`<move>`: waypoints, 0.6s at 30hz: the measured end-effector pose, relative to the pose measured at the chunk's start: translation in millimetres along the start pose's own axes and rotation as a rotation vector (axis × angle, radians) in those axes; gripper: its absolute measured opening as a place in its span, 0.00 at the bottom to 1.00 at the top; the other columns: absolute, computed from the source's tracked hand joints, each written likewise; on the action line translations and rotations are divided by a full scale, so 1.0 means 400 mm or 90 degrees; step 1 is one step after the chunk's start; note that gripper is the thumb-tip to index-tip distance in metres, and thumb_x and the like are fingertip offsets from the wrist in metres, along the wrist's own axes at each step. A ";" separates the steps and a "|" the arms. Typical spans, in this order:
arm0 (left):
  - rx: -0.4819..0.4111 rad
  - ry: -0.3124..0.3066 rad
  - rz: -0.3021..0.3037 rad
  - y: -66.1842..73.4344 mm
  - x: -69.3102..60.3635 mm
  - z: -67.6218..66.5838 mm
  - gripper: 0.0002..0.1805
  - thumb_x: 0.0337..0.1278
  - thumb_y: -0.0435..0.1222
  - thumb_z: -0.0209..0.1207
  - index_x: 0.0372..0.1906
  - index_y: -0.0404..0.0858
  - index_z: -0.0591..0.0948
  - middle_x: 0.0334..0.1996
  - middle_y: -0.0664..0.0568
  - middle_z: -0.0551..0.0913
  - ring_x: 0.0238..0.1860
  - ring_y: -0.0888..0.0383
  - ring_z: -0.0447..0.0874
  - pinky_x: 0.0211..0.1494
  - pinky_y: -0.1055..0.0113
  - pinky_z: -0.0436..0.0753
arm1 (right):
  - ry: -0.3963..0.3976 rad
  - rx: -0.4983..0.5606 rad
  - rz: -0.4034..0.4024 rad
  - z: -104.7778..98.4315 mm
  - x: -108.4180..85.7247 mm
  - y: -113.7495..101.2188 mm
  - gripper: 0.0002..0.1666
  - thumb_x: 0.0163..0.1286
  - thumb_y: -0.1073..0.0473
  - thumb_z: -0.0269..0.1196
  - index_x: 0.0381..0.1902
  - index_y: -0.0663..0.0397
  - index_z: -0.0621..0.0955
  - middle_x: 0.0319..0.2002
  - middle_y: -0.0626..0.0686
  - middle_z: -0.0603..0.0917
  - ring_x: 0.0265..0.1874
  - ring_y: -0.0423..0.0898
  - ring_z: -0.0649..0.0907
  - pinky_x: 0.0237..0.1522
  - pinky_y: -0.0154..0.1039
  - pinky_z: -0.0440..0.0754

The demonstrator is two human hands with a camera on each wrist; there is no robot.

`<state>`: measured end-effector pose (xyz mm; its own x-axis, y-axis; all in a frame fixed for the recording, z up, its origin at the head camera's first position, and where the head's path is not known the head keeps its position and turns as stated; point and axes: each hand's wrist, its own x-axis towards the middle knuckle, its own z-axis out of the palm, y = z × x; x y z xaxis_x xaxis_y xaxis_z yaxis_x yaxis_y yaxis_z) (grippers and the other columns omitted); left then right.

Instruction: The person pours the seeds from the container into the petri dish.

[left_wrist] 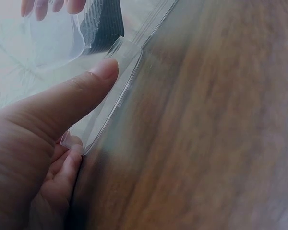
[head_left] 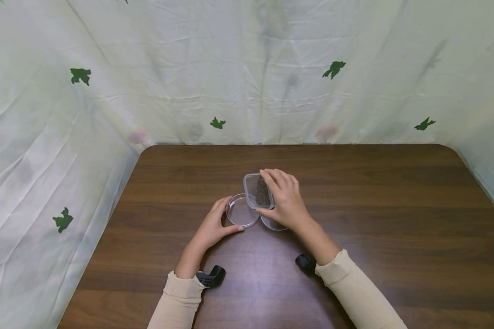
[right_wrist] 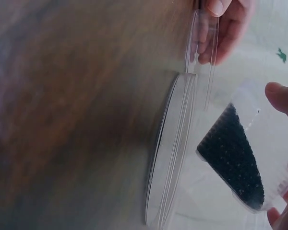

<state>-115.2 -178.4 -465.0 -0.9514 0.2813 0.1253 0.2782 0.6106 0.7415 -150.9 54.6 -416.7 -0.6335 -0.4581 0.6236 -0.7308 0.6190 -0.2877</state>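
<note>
My left hand (head_left: 211, 226) holds a clear round petri dish (head_left: 242, 214) on the table by its rim, thumb at the near side and fingers at the far left. In the left wrist view the thumb lies against the dish's wall (left_wrist: 127, 72). With its thumb and fingers, my right hand (head_left: 288, 201) grips a clear square plastic tub (head_left: 250, 186) above the table. Dark fine grains (right_wrist: 233, 160) lie banked to one side of the tilted tub. Partly under the right hand, a second clear round dish or lid (head_left: 274, 225) rests beside the first.
The brown wooden table (head_left: 378, 228) extends around the hands. White cloth (head_left: 230, 68) with green leaf-like patches stands behind it and at both sides. A dark wrist device (head_left: 212, 277) sits on the left wrist and another (head_left: 305, 264) on the right.
</note>
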 end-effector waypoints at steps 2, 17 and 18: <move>-0.001 -0.002 -0.001 0.000 0.000 0.000 0.49 0.35 0.44 0.71 0.64 0.31 0.60 0.60 0.40 0.62 0.60 0.49 0.62 0.60 0.54 0.62 | -0.004 -0.009 -0.005 0.002 0.001 -0.002 0.58 0.35 0.46 0.75 0.64 0.55 0.62 0.58 0.56 0.67 0.57 0.56 0.63 0.55 0.54 0.57; -0.003 -0.007 -0.007 -0.002 -0.001 -0.001 0.50 0.35 0.45 0.71 0.65 0.33 0.59 0.60 0.41 0.62 0.59 0.49 0.63 0.60 0.54 0.63 | -0.017 -0.053 -0.048 0.012 0.005 -0.013 0.57 0.37 0.45 0.75 0.64 0.54 0.62 0.58 0.55 0.66 0.59 0.56 0.62 0.55 0.54 0.57; -0.003 -0.008 -0.007 -0.002 -0.002 0.000 0.50 0.35 0.45 0.71 0.65 0.33 0.59 0.60 0.41 0.62 0.59 0.49 0.63 0.60 0.54 0.63 | -0.016 -0.056 -0.051 0.012 0.005 -0.014 0.57 0.37 0.45 0.75 0.64 0.54 0.62 0.58 0.55 0.66 0.59 0.56 0.62 0.55 0.54 0.58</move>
<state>-114.8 -179.2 -465.5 -0.9528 0.2833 0.1094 0.2672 0.6104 0.7457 -149.4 47.1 -417.4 -0.5813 -0.5230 0.6233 -0.7544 0.6335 -0.1720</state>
